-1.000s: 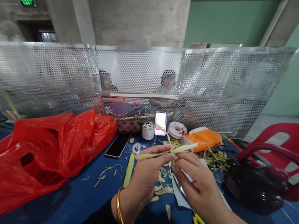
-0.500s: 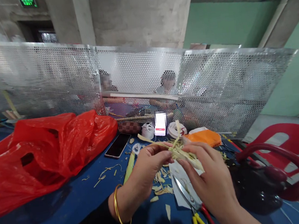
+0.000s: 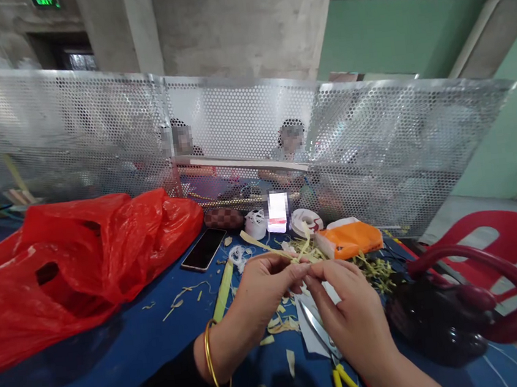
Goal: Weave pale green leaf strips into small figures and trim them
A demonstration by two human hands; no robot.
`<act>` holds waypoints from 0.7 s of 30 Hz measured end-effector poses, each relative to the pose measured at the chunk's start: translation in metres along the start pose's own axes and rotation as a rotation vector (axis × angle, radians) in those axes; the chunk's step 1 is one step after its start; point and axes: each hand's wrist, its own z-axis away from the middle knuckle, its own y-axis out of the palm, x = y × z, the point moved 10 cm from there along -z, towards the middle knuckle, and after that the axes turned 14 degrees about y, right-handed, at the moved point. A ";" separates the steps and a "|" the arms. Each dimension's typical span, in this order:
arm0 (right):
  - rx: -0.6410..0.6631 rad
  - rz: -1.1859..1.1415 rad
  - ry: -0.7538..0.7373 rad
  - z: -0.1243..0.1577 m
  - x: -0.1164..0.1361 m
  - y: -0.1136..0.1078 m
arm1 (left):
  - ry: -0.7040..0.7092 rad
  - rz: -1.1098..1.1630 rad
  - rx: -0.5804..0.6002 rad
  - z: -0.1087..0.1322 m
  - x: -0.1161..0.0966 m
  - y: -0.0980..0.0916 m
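Note:
My left hand (image 3: 255, 298), with a gold bangle on the wrist, and my right hand (image 3: 345, 313) meet above the blue table (image 3: 131, 348). Both pinch a small bundle of pale yellow-green leaf strips (image 3: 287, 253), whose ends stick out to the left and upward. Under the hands lie scissors with yellow handles (image 3: 331, 358) on a white sheet, among several cut strip scraps (image 3: 281, 323).
A big red plastic bag (image 3: 76, 262) fills the left of the table. A phone (image 3: 203, 250), tape rolls (image 3: 305, 221) and an orange pouch (image 3: 351, 239) lie behind the hands. A dark red bag (image 3: 456, 314) sits right. A perforated metal screen (image 3: 373, 144) stands behind, people beyond it.
The strips were held level, then tilted down to the right in my right palm. Now both hands have drawn close and pinch the bundle at its middle.

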 end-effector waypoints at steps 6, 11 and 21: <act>0.008 0.052 -0.011 0.002 0.004 -0.002 | -0.031 -0.007 -0.004 0.000 -0.001 0.002; 0.014 0.031 -0.013 0.002 0.007 -0.005 | -0.033 0.005 -0.015 0.000 -0.001 0.002; 0.027 -0.047 0.133 -0.005 -0.012 -0.010 | -0.093 0.089 0.048 -0.002 0.002 -0.001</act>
